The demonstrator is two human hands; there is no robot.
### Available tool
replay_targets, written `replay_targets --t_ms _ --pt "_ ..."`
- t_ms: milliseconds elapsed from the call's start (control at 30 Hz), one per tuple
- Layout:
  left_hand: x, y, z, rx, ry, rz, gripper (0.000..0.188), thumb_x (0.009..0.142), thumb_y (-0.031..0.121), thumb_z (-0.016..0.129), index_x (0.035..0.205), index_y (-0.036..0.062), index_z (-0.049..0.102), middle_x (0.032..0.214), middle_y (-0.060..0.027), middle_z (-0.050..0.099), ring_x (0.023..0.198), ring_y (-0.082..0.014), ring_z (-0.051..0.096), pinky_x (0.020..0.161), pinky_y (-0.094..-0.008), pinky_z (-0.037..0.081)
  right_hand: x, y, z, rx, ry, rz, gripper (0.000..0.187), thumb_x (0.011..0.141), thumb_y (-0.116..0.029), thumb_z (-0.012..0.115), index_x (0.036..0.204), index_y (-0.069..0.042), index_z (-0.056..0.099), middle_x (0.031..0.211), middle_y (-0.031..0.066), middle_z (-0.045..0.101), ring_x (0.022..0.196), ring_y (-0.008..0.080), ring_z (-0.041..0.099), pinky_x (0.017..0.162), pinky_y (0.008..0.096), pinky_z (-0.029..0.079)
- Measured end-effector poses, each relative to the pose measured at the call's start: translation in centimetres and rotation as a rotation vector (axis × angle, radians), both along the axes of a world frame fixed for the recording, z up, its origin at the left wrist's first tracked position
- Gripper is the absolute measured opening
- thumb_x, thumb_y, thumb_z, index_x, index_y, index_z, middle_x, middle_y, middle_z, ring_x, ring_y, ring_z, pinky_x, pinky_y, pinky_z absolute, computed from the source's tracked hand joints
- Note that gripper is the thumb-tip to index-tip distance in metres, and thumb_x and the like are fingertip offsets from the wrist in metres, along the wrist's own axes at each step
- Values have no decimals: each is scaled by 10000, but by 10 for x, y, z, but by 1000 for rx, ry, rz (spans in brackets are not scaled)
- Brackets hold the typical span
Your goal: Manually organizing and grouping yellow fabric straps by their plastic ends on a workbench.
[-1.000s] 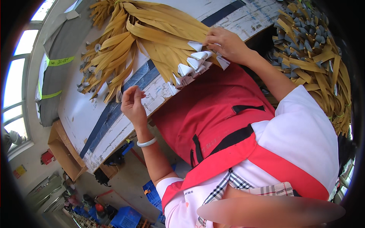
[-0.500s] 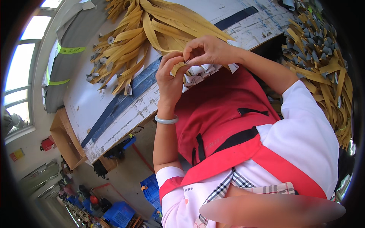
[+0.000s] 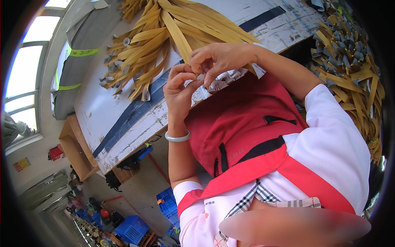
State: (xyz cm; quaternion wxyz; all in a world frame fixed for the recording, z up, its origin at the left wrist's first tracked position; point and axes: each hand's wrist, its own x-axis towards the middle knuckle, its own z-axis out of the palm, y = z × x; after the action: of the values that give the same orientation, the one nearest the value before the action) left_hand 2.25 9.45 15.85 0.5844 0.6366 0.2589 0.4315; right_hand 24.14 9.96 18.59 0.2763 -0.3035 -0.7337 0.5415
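My left hand [image 3: 180, 92] and my right hand [image 3: 224, 59] meet above the near edge of the table. Thumbs and fingers of both are pinched together at the end of an ochre fabric strip [image 3: 177, 35], with a small grey piece showing between them. Up the table, this strip runs into a large bundle of similar strips [image 3: 138, 57], many with curled grey ends. Just under my right hand lie white pieces with printing [image 3: 230, 77] along the table edge. My fingers partly hide the held end.
The worn white table [image 3: 127, 142] carries dark blue bands [image 3: 135, 105]. More ochre strips with grey ends [image 3: 349, 61] hang in a thick heap at the right. Left of the table stand a wrapped grey stack [image 3: 72, 66] and a cardboard box [image 3: 78, 144]; blue crates [image 3: 131, 229] sit on the floor below.
Both hands have shifted slightly down and closer together at the strip end. The held strip now runs straighter from the bundle, and the right fingers have curled lower.
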Motion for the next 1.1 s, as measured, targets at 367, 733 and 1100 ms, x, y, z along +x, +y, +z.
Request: replay_targets --t_ms 367,733,1100 --pt "1 -5 -8 2 -129 131 117 839 -91 676 884 -2 616 976 -52 590 901 -114 563 817 -236 466 -20 -14 4 263 59 -161 184 805 -89 750 834 -7 588 792 33 530 694 112 556 617 258 449" --pt "47 -57 -31 -181 -239 279 104 980 73 585 929 -16 565 831 -87 652 733 -159 654 708 -284 562 -23 7 -53 805 -224 -831 108 807 -63 662 822 -36 559 791 101 550 653 254 577 591 335 469" --pt "3 8 -6 341 206 295 282 819 -64 699 1085 13 650 941 -63 638 817 -140 651 748 -263 535 -19 -21 -28 441 143 -449 114 879 -26 667 991 -24 649 920 54 596 835 181 593 728 279 475"
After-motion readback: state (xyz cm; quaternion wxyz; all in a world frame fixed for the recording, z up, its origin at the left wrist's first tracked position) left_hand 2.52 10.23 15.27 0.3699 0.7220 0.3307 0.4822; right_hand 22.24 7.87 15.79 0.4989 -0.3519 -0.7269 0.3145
